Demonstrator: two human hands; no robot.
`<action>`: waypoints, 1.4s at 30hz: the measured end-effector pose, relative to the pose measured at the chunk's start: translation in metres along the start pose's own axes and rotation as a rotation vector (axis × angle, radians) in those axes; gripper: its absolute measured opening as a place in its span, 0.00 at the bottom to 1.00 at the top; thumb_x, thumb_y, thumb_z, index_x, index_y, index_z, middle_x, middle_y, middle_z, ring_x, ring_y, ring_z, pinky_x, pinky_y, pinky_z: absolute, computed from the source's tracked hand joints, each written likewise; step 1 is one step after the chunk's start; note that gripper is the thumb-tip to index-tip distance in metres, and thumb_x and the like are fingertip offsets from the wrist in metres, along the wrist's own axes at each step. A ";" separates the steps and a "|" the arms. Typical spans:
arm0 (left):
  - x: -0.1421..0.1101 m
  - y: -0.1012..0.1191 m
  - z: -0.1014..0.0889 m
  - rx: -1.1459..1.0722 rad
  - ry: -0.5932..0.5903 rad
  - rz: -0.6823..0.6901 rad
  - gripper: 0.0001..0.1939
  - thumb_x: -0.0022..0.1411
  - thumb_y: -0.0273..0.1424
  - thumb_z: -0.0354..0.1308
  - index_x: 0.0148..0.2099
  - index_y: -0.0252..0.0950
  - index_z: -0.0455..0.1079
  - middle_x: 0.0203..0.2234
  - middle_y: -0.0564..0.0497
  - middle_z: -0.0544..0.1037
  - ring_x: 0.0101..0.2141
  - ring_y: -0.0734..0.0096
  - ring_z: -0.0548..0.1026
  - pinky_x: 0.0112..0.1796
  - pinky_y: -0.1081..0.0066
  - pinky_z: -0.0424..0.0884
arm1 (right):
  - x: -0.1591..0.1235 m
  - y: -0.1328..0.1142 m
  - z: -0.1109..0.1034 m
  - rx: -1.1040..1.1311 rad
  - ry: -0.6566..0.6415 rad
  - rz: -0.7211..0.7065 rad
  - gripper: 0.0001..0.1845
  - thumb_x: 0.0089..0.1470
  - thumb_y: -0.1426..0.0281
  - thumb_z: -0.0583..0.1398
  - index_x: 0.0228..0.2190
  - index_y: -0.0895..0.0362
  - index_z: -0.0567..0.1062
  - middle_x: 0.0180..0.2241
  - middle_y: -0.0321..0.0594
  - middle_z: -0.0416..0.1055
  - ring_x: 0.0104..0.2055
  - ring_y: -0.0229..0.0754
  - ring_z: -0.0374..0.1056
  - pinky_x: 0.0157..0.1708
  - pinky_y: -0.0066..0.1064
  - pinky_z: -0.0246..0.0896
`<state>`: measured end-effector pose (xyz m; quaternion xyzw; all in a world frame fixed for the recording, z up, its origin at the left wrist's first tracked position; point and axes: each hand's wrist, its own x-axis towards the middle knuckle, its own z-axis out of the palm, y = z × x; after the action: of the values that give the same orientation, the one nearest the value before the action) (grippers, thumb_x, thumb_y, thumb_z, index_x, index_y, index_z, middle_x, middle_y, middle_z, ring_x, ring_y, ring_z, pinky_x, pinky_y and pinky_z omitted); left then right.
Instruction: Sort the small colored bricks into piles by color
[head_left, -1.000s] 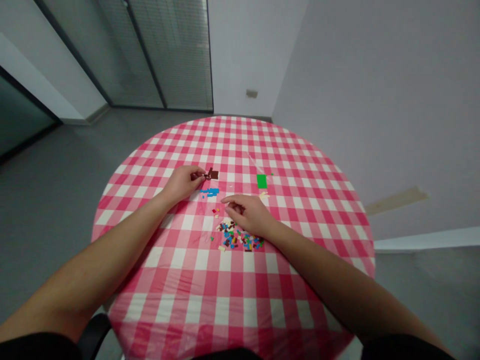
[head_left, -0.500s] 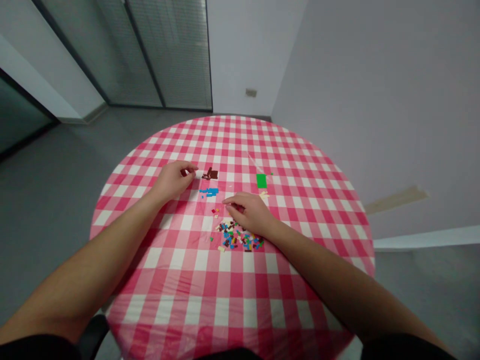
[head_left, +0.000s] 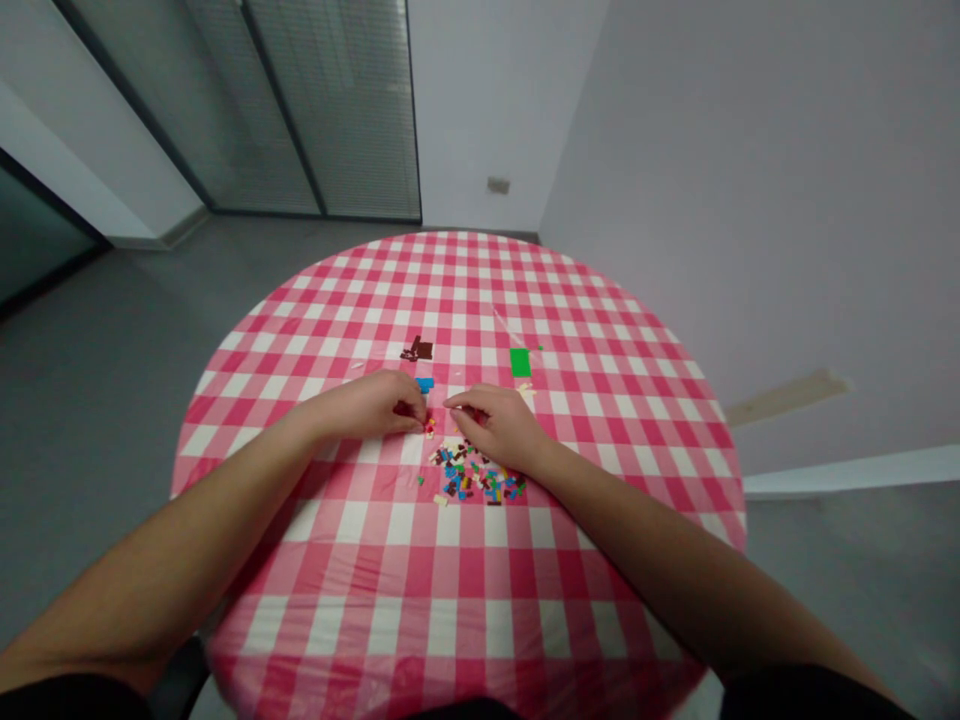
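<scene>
And here, right at the fingertips, a few tiny red and yellow pieces (head_left: 429, 428) lie on the checked desk (head_left: 405, 625), just beyond the mixed pile (head_left: 480, 478). The left hand (head_left: 375, 402) is down at them, thumb and forefinger almost together; whether a piece is pinched between them, I cannot tell. Fingertips only looks the right touch here: come in low, press lightly, and the neighbours shouldn't skid or flick away.

Close by, the right hand (head_left: 502, 425) hangs half curled over the pile's far edge, a slight gap between finger and thumb, and again I cannot tell if anything is in it. Its wrist wants care, as a low sweep could drag loose bits along.

Further out, blue pieces (head_left: 425, 384) peek past the left knuckles, so that hand would do well to lift clear before sliding anywhere. Beyond sit the dark brown pieces (head_left: 424, 350); across, the green plate (head_left: 520, 362), cream pieces (head_left: 525, 388) just this side of it.
</scene>
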<state>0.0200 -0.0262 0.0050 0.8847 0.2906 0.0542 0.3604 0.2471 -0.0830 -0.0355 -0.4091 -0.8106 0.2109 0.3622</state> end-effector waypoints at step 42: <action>0.008 0.012 0.031 0.027 0.401 0.323 0.07 0.66 0.32 0.62 0.34 0.37 0.77 0.28 0.50 0.81 0.31 0.71 0.76 0.35 0.72 0.70 | 0.006 -0.002 -0.017 0.891 -0.248 0.512 0.19 0.40 0.67 0.73 0.32 0.56 0.72 0.25 0.32 0.73 0.24 0.33 0.68 0.24 0.26 0.65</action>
<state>0.0414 -0.0478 -0.0111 0.8960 0.2117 0.2815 0.2703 0.2566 -0.0781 -0.0204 -0.3723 -0.5534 0.6633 0.3393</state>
